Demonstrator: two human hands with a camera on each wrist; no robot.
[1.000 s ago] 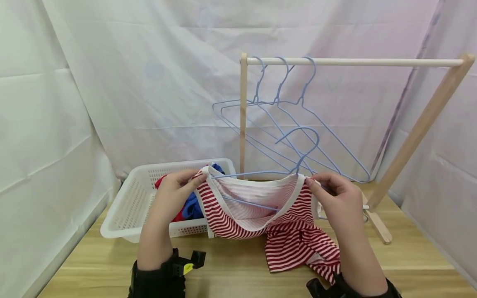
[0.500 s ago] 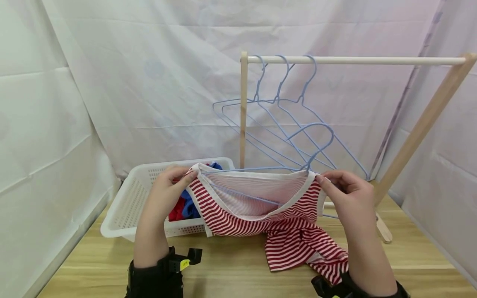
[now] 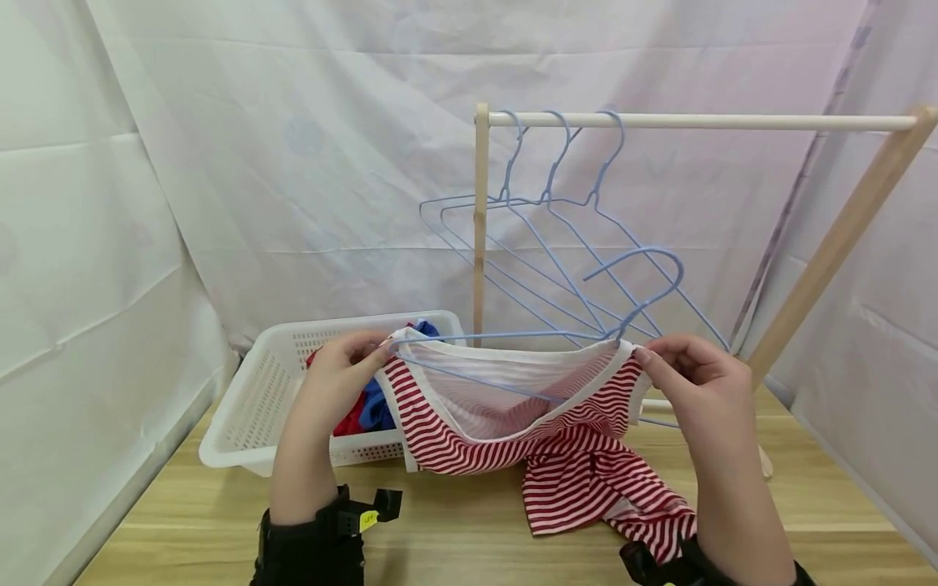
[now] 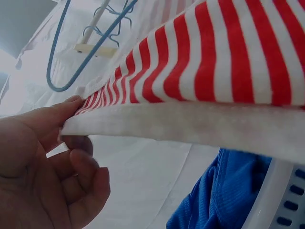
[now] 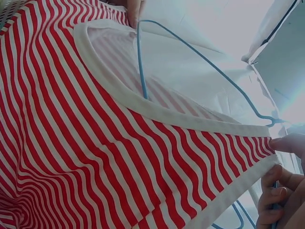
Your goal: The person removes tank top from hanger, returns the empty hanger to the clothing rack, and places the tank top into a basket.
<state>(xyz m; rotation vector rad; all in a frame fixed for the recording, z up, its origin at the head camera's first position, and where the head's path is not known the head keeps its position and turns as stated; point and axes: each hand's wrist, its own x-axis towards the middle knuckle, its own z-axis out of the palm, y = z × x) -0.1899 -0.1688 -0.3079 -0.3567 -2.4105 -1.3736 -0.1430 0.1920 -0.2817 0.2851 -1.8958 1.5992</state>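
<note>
A red-and-white striped sleeveless top (image 3: 469,443) with white trim is stretched between both hands, its lower part lying on the table. My left hand (image 3: 337,374) pinches one shoulder strap between thumb and fingers, as the left wrist view also shows. The other strap is pinched by my right hand (image 3: 692,378). A blue wire hanger (image 3: 513,334) passes through the neck opening, hook up and leaning right. Its left end sticks out of the neckline beside my left hand. The right arm of the hanger runs under the strap at my right hand, whose fingers touch blue wire in the right wrist view.
Behind stands a wooden rack with a white rail (image 3: 733,122), with several blue hangers (image 3: 560,220) at its left end. A white basket (image 3: 249,399) at left holds red and blue clothes (image 3: 377,407). White curtains (image 3: 308,179) enclose the wooden table (image 3: 432,529).
The hanger's hook has moved to the right, along with my right hand. My left hand went slightly left, then came back. The hanger's left end now shows at the neckline by my left hand.
</note>
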